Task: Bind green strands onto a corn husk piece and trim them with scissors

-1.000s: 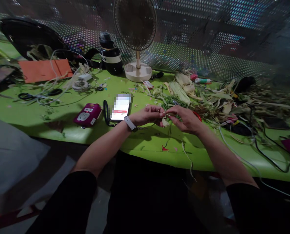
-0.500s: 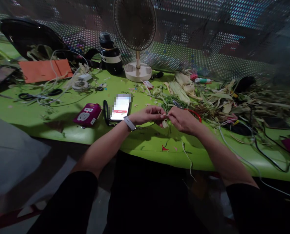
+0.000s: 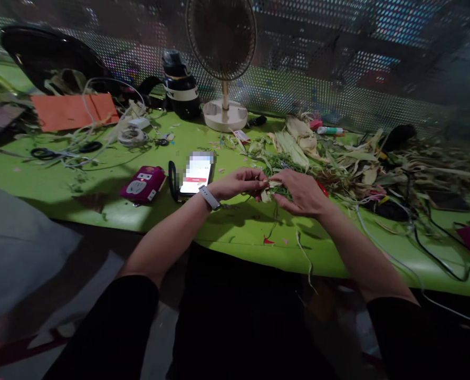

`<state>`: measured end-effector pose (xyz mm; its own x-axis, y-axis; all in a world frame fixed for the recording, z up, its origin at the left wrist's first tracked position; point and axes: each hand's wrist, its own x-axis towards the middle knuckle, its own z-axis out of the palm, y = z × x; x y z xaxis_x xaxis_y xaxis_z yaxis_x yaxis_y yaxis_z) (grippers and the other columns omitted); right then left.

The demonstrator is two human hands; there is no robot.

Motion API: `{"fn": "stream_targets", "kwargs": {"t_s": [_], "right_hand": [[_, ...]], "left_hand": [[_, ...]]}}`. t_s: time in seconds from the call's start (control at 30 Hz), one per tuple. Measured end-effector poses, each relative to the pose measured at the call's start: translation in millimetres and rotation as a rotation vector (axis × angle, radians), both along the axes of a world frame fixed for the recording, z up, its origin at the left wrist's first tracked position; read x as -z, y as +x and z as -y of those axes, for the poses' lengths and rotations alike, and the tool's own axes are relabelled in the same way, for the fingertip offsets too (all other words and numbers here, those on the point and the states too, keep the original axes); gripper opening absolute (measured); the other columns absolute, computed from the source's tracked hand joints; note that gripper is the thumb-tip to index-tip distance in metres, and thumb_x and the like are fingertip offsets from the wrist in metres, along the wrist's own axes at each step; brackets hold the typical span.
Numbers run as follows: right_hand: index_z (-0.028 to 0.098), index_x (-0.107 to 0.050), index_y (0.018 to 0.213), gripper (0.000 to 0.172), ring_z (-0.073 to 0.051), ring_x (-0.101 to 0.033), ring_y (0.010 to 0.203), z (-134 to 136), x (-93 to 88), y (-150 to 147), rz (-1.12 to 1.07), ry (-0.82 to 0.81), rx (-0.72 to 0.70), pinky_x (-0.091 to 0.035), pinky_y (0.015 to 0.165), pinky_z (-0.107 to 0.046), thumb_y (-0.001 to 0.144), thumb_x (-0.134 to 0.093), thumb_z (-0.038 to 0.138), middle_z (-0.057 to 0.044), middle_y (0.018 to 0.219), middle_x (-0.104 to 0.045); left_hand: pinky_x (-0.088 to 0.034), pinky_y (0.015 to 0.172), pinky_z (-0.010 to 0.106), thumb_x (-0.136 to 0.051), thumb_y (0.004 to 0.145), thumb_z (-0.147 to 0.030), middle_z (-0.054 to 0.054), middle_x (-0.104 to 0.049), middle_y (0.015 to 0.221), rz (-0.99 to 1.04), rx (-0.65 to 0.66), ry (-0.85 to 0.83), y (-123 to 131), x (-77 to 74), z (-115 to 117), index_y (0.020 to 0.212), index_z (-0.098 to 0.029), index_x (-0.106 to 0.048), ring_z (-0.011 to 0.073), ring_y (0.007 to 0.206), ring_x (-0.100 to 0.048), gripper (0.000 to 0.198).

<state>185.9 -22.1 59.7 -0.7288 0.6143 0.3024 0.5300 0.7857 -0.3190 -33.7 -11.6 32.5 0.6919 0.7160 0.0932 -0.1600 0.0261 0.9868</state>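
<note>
My left hand [image 3: 240, 182], with a grey band on its wrist, pinches a small pale strip of dried corn husk [image 3: 265, 196] just above the green table [image 3: 242, 227]. My right hand [image 3: 303, 192] is close beside it, thumb and fingers apart, with the fingertips at or near the top of the strip. Whether they touch it I cannot tell. Thin green stems [image 3: 279, 161] lie behind the hands. A red handle [image 3: 322, 188] shows partly from behind my right hand.
A lit phone [image 3: 197, 171] and a magenta power socket block [image 3: 143, 184] stand left of my hands. Behind are a fan [image 3: 225, 113] and a dark bottle [image 3: 182, 95]. Heaped dried husks [image 3: 357, 158] cover the right side. Scissors [image 3: 66, 154] and white cable lie left.
My right hand's thumb and fingers have spread apart from their pinch near the strip. My left hand keeps its pinch in nearly the same place.
</note>
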Motion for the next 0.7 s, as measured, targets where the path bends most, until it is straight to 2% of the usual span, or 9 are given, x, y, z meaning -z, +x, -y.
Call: {"fn": "stream_targets", "kwargs": {"t_s": [0.03,0.1,0.27,0.47,0.57,0.7], "right_hand": [[0.015,-0.058,0.107,0.040,-0.025,-0.059,0.088,-0.2,-0.4,0.6,0.081,0.118,-0.032,-0.045,0.075,-0.036,0.093,-0.044,0.049,-0.014,0.099,-0.065],[0.014,-0.060,0.107,0.042,-0.024,-0.058,0.086,-1.0,0.5,0.4,0.198,0.247,-0.070,-0.043,0.074,-0.035,0.098,-0.037,0.048,-0.014,0.096,-0.066],[0.014,-0.060,0.100,0.037,-0.020,-0.055,0.078,-4.3,7.8,-1.5,0.300,0.372,-0.120,-0.038,0.068,-0.032,0.103,-0.029,0.034,-0.012,0.090,-0.067],[0.016,-0.056,0.102,0.025,-0.019,-0.053,0.077,-7.1,13.4,-0.2,0.218,0.368,-0.197,-0.037,0.067,-0.030,0.101,-0.032,0.021,-0.010,0.088,-0.064],[0.016,-0.054,0.100,0.022,-0.020,-0.051,0.075,-6.7,13.6,-1.0,0.199,0.328,-0.179,-0.038,0.068,-0.032,0.101,-0.033,0.022,-0.009,0.084,-0.061],[0.016,-0.053,0.091,0.027,-0.021,-0.050,0.073,-7.5,13.3,-1.1,0.190,0.283,-0.113,-0.038,0.066,-0.033,0.101,-0.030,0.026,-0.010,0.081,-0.059]], "left_hand": [[-0.051,0.059,0.020,-0.074,0.079,-0.035,-0.001,-0.062,0.069,-0.006,0.016,-0.030,-0.3,-0.6,-0.1,0.082,-0.012,-0.059,0.0076,0.057,-0.062,0.028],[-0.051,0.058,0.020,-0.076,0.078,-0.033,-0.001,-0.062,0.069,-0.022,0.047,-0.070,-0.6,-1.9,0.1,0.080,-0.012,-0.059,0.0073,0.056,-0.062,0.027],[-0.050,0.055,0.020,-0.077,0.077,-0.032,0.001,-0.065,0.069,-0.052,0.101,-0.125,-1.7,-0.5,-0.3,0.079,-0.011,-0.060,0.0073,0.054,-0.061,0.027],[-0.049,0.056,0.018,-0.078,0.076,-0.035,0.001,-0.065,0.070,-0.043,0.150,-0.148,-3.2,5.3,-3.2,0.079,-0.012,-0.061,0.0068,0.056,-0.061,0.029],[-0.052,0.060,0.020,-0.077,0.077,-0.034,0.000,-0.064,0.072,-0.018,0.120,-0.144,-3.8,5.8,-3.8,0.083,-0.012,-0.062,0.0077,0.061,-0.063,0.027],[-0.056,0.074,0.027,-0.077,0.077,-0.033,0.002,-0.066,0.080,-0.065,0.066,-0.068,-2.7,2.5,-1.4,0.092,-0.013,-0.060,0.0101,0.073,-0.066,0.030]]}}
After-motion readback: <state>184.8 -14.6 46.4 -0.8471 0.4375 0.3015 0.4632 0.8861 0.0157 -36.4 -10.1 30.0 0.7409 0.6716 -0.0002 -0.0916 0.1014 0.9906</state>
